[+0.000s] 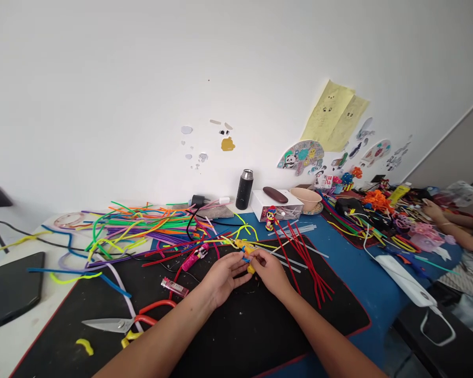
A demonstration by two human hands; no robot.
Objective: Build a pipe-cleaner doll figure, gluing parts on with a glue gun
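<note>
Over the black mat (240, 336) my left hand (223, 275) and my right hand (271, 269) meet, both closed around a small yellow and blue pipe-cleaner figure (244, 245). Parts of it are hidden by my fingers. Left of my hands lie a pink pipe-cleaner figure (195, 257) and a small pink-labelled lighter-like item (174, 287). Scissors with red handles (118, 324) rest near my left forearm, beside a curved yellow piece (85, 346). Red pipe cleaners (309, 268) spread to the right of my right hand.
A heap of coloured pipe cleaners (142, 226) covers the back left. Behind my hands stand a black bottle (245, 189), a white box (260, 202) and a small colourful figure (270, 218). At right are a white power strip (405, 281) and another person's arm (457, 231).
</note>
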